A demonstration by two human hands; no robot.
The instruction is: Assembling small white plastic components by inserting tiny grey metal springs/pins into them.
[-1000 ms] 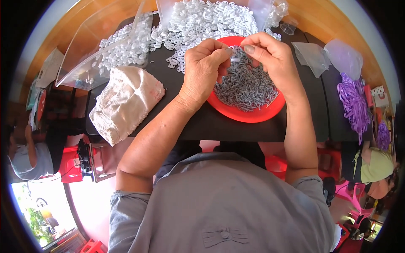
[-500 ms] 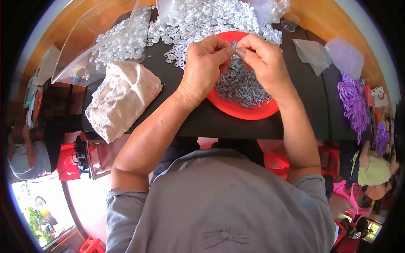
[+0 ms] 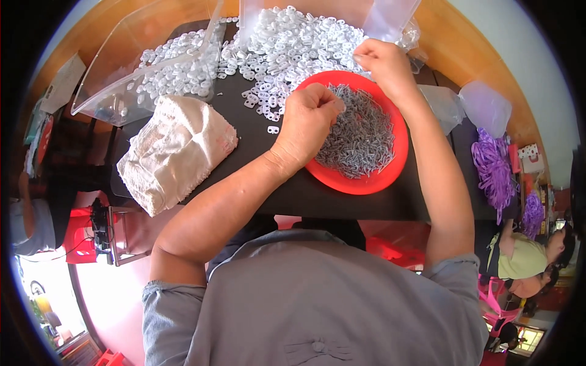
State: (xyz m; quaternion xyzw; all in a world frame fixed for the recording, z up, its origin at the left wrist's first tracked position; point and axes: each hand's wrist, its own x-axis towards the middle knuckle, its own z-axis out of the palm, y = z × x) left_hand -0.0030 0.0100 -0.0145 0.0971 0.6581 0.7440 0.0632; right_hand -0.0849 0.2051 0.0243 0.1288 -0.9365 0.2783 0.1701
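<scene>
1. Fingers first: the left hand (image 3: pixel 308 119) has its fingertips pinched narrow at the near-left rim of the red plate (image 3: pixel 366 180), closed on what looks like one small grey metal piece. It's too tiny to be sure.

2. The right hand (image 3: pixel 381 64) is the big change. Half a second ago both hands were bunched together over the middle of the plate, fingertips nearly touching. Now the right one has swung off to the far edge of the surface, with its fingers pinching into the heap of white plastic rings (image 3: pixel 293 46). I honestly can't tell whether it's got one yet or is just picking.

3. So my read: one put-together is done and the hands have split to fetch the next pair of parts, grey bit on the left, white ring on the right.

4. The pile of grey metal pieces (image 3: pixel 360 134) fills most of the plate, which sits near the right end of the dark surface (image 3: pixel 274 189), same as before.

5. Further out: a clear plastic bin (image 3: pixel 131 79) with more white rings at the far-left corner, a lumpy cream cloth bag (image 3: pixel 174 152) along the left edge, and purple loops (image 3: pixel 491 171) off the right end.
</scene>
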